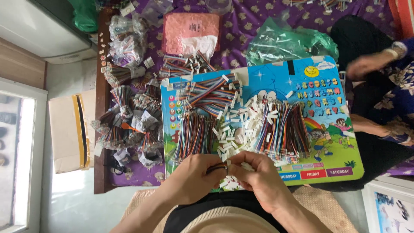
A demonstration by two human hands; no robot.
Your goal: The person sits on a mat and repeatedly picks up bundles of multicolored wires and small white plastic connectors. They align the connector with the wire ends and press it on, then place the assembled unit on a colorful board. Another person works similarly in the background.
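left hand [194,177] grip pinching wire bundle [217,167], right hand [258,174] touching

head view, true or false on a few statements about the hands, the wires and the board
1. Both hands, left hand and right hand, meet over the near edge of the colourful board. True.
2. The left hand holds a bundle of coloured wires. True.
3. The board is bare. False: loose wire bundles and small white connectors lie on it.
4. The green plastic bag lies on the floor at the left. False: it lies on the purple cloth beyond the board.
5. Another person's hand shows at the right. True.
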